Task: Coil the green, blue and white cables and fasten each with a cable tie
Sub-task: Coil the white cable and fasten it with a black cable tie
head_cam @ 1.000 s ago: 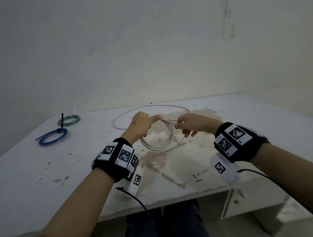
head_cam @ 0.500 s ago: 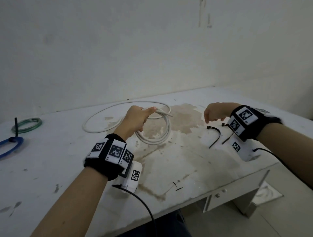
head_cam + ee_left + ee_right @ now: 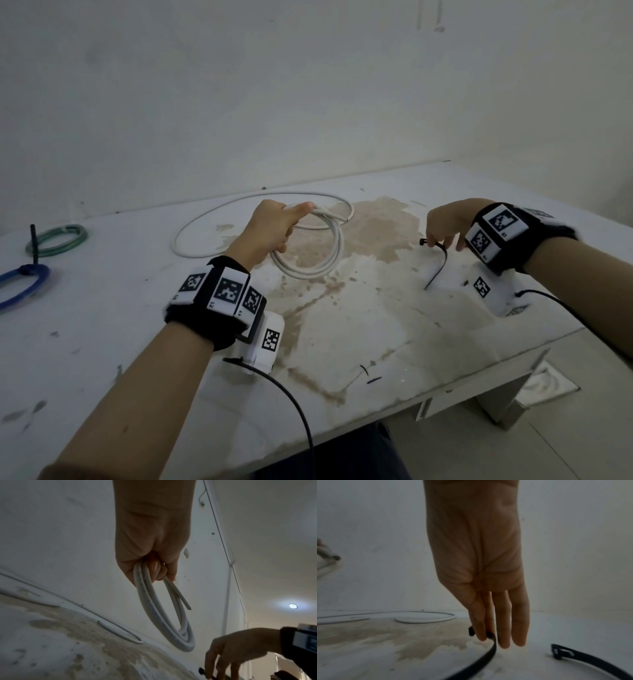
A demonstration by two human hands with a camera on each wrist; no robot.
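Across the stained white desk (image 3: 376,325), I'd keep my left hand (image 3: 270,229) clamped on the looped white round cable (image 3: 329,263), raised, tail trailing behind, while my right hand (image 3: 445,222) pinches the black plastic cable tie (image 3: 436,270) near its head, lifting cleanly.

Left hand (image 3: 270,229) is raised above the surface (image 3: 102,325), its fingers curled in a closed grip round the white cable (image 3: 318,263), thumb pointing right. Right hand (image 3: 445,222) reaches down, thumb and forefinger pinching a black tie (image 3: 438,270), the other fingers (image 3: 520,628) straight. Both forearms stretch forward, wrists banded
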